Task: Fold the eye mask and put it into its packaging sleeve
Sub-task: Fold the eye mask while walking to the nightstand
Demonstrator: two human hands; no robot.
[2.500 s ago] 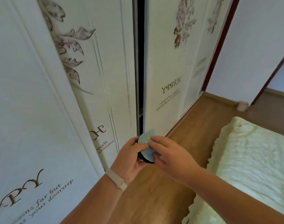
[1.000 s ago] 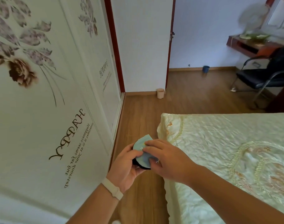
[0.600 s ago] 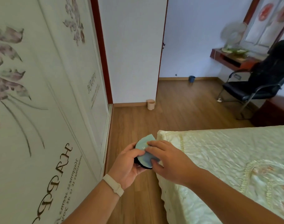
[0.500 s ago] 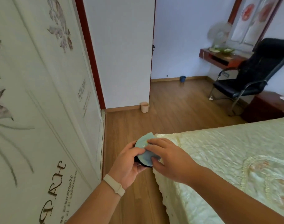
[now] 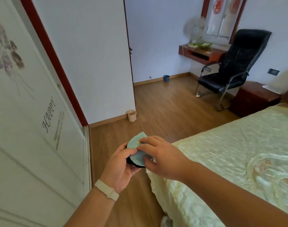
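Observation:
A folded eye mask (image 5: 136, 149), pale blue on its top face and black along its lower edge, is pinched between both hands in front of me. My left hand (image 5: 120, 167) cups it from below and the left, thumb on top. My right hand (image 5: 161, 156) presses on it from the right, fingers over its top face. The hands cover much of the mask. No packaging sleeve is visible.
A bed with a pale green quilted cover (image 5: 238, 158) fills the right side, its corner just under my right hand. White wardrobe doors (image 5: 33, 128) stand on the left. Wooden floor (image 5: 164, 105) runs ahead to a black chair (image 5: 230, 71), a small cup (image 5: 131, 115) and a nightstand (image 5: 253, 99).
The view has swung from the wardrobe doors to the right, towards the room and bed. Both hands have kept the same hold on the folded mask throughout.

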